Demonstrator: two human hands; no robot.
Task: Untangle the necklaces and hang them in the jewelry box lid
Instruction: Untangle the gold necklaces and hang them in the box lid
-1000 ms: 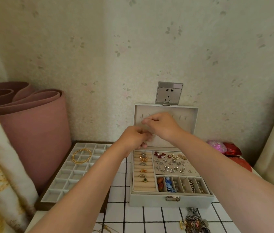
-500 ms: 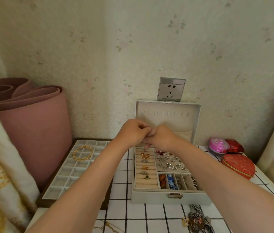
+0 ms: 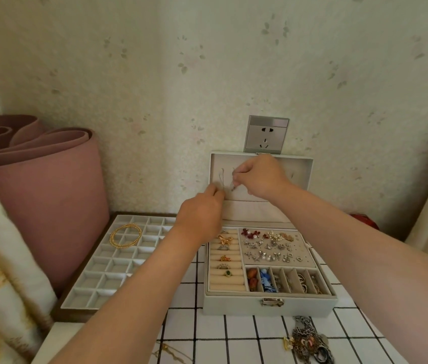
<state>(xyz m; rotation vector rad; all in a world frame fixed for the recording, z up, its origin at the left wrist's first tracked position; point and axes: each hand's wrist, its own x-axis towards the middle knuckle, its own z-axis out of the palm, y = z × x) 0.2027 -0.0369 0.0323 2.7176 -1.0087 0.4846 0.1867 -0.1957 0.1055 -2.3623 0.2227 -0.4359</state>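
- Head view: a thin necklace (image 3: 223,177) hangs against the upright jewelry box lid (image 3: 299,177), at the box's twelve o'clock.
- The right hand (image 3: 260,177), knuckles up, pinches the chain near the lid's hooks. The left hand (image 3: 202,214), at its seven o'clock, pinches the lower length.
- Best done, likely, by keeping the chain taut and seating it on one hook before letting go.
- A tangled pile (image 3: 310,340) waits at the box's five o'clock.

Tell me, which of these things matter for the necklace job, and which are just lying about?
In use: left hand and right hand pinching a thin chain; lid; chain tangle.
Lying about: tray, bangles, mat, socket, rings, earrings.
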